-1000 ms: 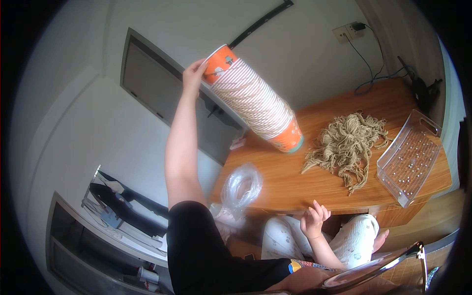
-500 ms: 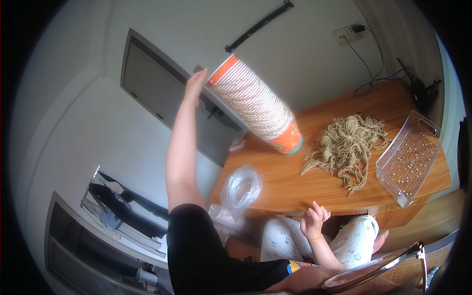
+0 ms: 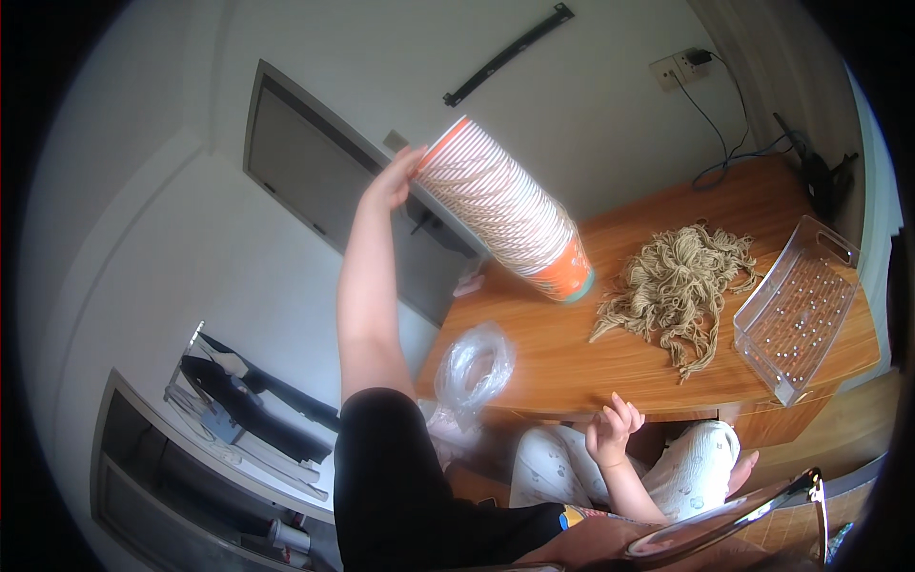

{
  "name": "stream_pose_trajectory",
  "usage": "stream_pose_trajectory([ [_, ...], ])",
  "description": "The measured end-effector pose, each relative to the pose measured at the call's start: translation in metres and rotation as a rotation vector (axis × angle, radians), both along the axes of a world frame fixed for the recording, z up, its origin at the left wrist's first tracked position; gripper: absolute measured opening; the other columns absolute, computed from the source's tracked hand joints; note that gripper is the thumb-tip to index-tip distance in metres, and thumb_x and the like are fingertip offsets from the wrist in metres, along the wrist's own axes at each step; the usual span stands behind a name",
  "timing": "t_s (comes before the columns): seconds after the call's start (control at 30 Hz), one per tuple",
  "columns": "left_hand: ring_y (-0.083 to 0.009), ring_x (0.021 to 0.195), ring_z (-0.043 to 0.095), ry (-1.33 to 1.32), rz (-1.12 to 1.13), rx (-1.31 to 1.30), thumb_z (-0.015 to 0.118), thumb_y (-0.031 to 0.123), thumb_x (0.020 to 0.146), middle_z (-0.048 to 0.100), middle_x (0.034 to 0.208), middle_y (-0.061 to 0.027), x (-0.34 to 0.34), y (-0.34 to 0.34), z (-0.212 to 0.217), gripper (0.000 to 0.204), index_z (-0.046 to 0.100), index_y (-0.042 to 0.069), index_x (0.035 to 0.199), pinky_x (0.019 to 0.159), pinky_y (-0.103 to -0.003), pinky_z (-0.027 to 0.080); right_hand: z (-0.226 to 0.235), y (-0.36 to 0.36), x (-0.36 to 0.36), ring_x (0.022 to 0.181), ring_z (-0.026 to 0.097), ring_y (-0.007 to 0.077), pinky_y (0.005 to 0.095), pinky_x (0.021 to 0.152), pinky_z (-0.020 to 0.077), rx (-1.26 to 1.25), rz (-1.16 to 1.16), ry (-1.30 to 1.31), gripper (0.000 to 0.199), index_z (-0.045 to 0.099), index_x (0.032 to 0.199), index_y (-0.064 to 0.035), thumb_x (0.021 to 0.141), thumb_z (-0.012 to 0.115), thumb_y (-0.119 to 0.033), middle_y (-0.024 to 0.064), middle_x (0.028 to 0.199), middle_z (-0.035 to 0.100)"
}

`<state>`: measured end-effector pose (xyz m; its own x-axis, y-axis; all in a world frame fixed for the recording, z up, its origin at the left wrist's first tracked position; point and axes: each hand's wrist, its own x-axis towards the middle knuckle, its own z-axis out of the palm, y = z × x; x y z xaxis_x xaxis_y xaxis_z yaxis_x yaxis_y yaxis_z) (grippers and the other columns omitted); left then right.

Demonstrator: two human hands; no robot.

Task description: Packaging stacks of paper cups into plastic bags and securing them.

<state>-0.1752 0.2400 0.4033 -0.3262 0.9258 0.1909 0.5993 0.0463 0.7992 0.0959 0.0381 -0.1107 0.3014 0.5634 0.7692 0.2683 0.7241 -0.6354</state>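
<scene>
A tall stack of nested paper cups (image 3: 505,205), white-rimmed with an orange, green-based lowest cup, leans on the wooden table (image 3: 543,357). Beige strands seem to run among the rims. My left hand (image 3: 400,173), arm stretched far up, touches the rim at the upper end of the stack with its fingers extended. Nearer me, above my lap, my right hand (image 3: 613,434) is raised with loosely bent fingers held apart and nothing in them. To the right of the stack lies a tangled heap of beige cord (image 3: 681,286).
A clear plastic tray (image 3: 753,357) with small white beads stands at the table's right. Crumpled clear plastic (image 3: 474,367) lies at the left front edge. Cables (image 3: 729,153) and a black device (image 3: 822,181) are at the back right, below a wall socket (image 3: 667,74).
My left hand has moved rightward onto the stack's rim. Less of the top cup's orange side shows, and the upper end sits lower. My right hand stays about where it was.
</scene>
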Motion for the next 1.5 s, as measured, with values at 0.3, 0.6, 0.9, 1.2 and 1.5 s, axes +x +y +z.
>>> stream_pose_trajectory([
  [0.3,-0.0163,0.123,0.050,0.322,0.136,-0.249,0.045,0.072,0.087,0.057,0.134,-0.0060,0.069,0.009,0.002,0.077,0.053,0.013,0.136,0.107,-0.031,0.033,0.001,0.001,0.002,0.115,0.038,0.0260,0.0428,0.099,0.0264,-0.006,0.004,-0.005,0.052,0.046,0.113,-0.0169,0.066,0.065,-0.002,0.0058,0.128,0.053],
  [0.6,-0.0178,0.123,0.052,0.319,0.167,-0.420,0.045,0.073,0.086,0.059,0.132,-0.0060,0.083,0.004,0.004,0.080,0.054,0.010,0.134,0.105,-0.031,0.035,-0.004,-0.001,0.002,0.118,0.036,0.0301,0.0441,0.100,0.0261,0.013,0.034,-0.026,0.055,0.045,0.116,-0.0136,0.067,0.064,-0.001,0.0108,0.131,0.050],
  [0.9,-0.0222,0.120,0.055,0.361,0.153,-0.296,0.049,0.070,0.086,0.061,0.129,-0.0071,0.079,0.019,-0.019,0.076,0.057,0.010,0.131,0.104,-0.035,0.037,-0.014,0.005,0.008,0.120,0.035,0.0310,0.0448,0.102,0.0241,0.009,-0.028,-0.118,0.058,0.045,0.118,-0.0139,0.064,0.064,-0.001,0.0112,0.132,0.049],
  [1.2,-0.0324,0.090,0.067,0.968,0.067,0.295,0.069,0.057,0.074,0.071,0.094,-0.0154,0.080,-0.014,-0.045,0.056,0.071,0.008,0.101,0.079,-0.038,0.050,0.001,-0.006,0.029,0.128,0.036,0.0335,0.0486,0.104,0.0226,-0.008,0.057,-0.239,0.056,0.049,0.119,-0.0158,0.067,0.065,-0.008,0.0122,0.140,0.044],
  [1.5,-0.0333,0.070,0.065,1.065,0.121,0.686,0.073,0.045,0.076,0.066,0.072,-0.0130,0.098,-0.128,-0.085,0.039,0.066,0.007,0.080,0.061,-0.041,0.049,0.102,-0.033,0.060,0.132,0.030,0.0373,0.0485,0.106,0.0197,-0.375,0.093,-0.215,0.051,0.053,0.120,-0.0098,0.071,0.068,-0.014,0.0155,0.146,0.036],
])
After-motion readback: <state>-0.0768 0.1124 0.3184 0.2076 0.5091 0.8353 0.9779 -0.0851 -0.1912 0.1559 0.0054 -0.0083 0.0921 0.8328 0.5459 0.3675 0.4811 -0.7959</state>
